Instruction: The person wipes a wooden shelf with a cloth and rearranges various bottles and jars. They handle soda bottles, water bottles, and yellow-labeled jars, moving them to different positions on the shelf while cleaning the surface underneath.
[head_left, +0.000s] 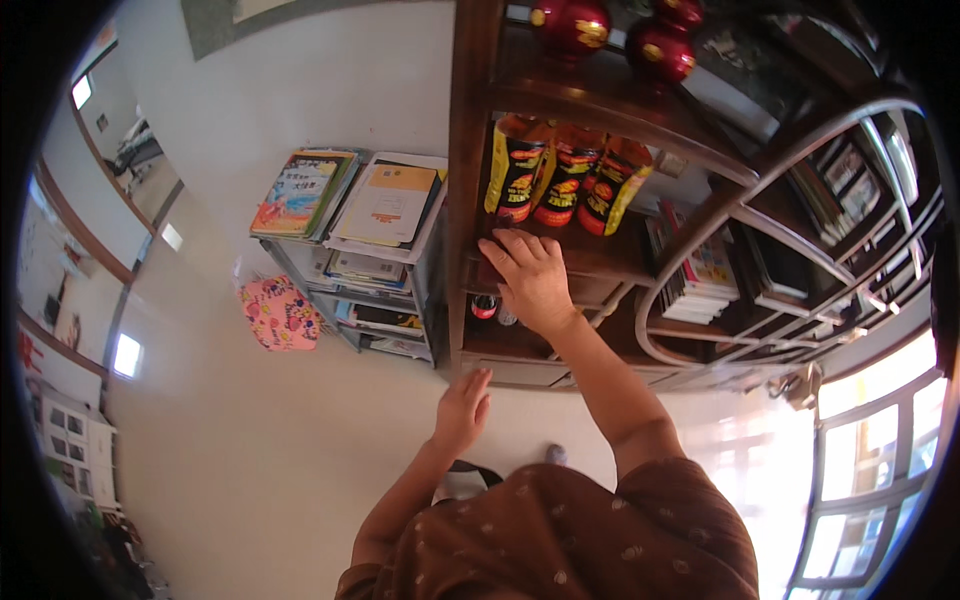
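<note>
My right hand (534, 281) reaches to the front edge of a dark wooden shelf (600, 251), fingers bent and a little apart. Three drink bottles with yellow, black and red labels stand there: a left bottle (516, 169), a middle bottle (564, 180) and a right bottle (615, 187). Close to my fingertips is a small dark object (505, 220), too blurred to name. In the compartment below, partly behind my hand, are a dark bottle with a red label (484, 306) and a clear bottle (508, 315). My left hand (461, 411) hangs in front of the cabinet, holding nothing.
Left of the cabinet stands a grey rack (431, 315) stacked with books (304, 191) and papers (386, 199). A pink patterned bag (279, 313) is beside it. Red gourd ornaments (660, 49) sit on the upper shelf. Curved wooden latticework (694, 236) fronts the right-hand shelves, which hold books (697, 289).
</note>
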